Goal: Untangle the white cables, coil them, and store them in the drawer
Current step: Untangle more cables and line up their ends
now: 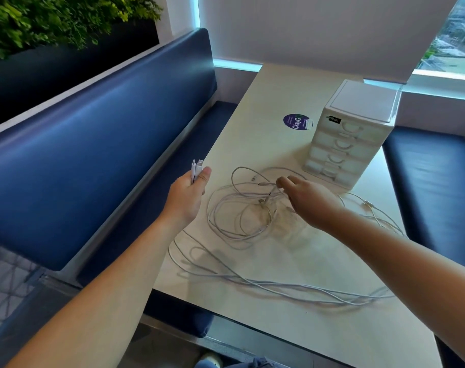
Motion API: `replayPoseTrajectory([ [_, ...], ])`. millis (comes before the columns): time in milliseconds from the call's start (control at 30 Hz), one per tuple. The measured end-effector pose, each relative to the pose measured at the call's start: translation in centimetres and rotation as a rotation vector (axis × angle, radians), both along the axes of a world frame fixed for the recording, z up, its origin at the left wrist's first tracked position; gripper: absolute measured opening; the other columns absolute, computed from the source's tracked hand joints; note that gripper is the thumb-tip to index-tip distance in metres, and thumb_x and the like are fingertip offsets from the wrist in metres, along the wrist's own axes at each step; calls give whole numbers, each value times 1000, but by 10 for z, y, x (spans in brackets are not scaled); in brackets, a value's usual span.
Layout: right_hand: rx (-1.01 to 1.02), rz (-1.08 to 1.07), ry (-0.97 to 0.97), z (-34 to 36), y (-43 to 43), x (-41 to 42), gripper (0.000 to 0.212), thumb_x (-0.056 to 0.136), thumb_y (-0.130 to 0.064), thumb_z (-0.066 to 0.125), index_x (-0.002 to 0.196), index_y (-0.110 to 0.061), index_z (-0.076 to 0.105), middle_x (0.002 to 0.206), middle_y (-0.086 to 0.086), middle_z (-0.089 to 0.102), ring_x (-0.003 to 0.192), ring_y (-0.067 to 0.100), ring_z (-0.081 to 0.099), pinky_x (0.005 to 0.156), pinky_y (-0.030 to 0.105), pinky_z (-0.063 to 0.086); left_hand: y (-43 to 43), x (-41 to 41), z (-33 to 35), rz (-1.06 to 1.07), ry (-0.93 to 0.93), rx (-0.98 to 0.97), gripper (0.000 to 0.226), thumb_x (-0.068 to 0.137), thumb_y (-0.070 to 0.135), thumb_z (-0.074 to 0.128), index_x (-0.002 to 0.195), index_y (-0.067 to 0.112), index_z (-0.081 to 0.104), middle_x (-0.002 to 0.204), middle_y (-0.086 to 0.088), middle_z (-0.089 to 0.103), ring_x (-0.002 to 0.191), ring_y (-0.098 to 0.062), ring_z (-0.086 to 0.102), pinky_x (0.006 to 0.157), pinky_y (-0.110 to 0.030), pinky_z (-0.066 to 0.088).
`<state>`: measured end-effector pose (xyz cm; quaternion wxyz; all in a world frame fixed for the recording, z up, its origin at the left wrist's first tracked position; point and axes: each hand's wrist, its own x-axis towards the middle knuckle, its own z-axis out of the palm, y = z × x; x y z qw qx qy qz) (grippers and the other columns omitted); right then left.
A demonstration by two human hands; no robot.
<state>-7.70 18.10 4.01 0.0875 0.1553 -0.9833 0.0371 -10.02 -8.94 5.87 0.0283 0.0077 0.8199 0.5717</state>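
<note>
The white cables (239,216) lie in a loose tangle on the pale table (252,335), its loops overlapping near the middle; several long strands run from it along the near edge toward the right, and another strand trails off to the right behind the right forearm; the left hand (188,192) is raised at the table's left edge, fingers curled and thumb pressed over a small bunch of cable ends (196,168), whose connectors stick up above the fist; the right hand (313,200) reaches over the tangle with its fingertips (284,181) down at a strand near the top of the loops (the hand is blurred, so I cannot tell whether it pinches the strand or merely touches it); the white drawer unit (350,134) stands on the far right of the table, just beyond the tangle, its four drawers all pushed in; a round purple sticker (296,122) sits on the tabletop just left of it; a blue padded bench (93,142) runs along the left, with green plants (53,19) above it.
</note>
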Motion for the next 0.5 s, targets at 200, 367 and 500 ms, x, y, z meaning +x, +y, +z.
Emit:
replayPoseTrajectory([
  [200,20,-89,32,18,11,-14,35,92,0,42,124,-12,39,104,12,63,69,33,60,55,35,46,-1,1,3,3,14,15,48,101,45,45,63,19,30,50,12,31,48,-6,24,52,-24,26],
  [367,-229,-153,174,25,22,-25,19,91,-6,49,110,-10,53,115,12,54,100,34,52,79,39,46,-1,-1,8,1,4,33,49,100,47,45,63,19,29,45,13,31,48,-7,24,52,-25,25],
  [500,-338,-185,262,39,20,-26,14,90,-8,57,102,-11,63,110,9,50,106,28,41,84,33,34,1,-3,19,-21,-3,59,49,99,49,46,63,20,29,47,13,30,50,-8,23,52,-26,24],
])
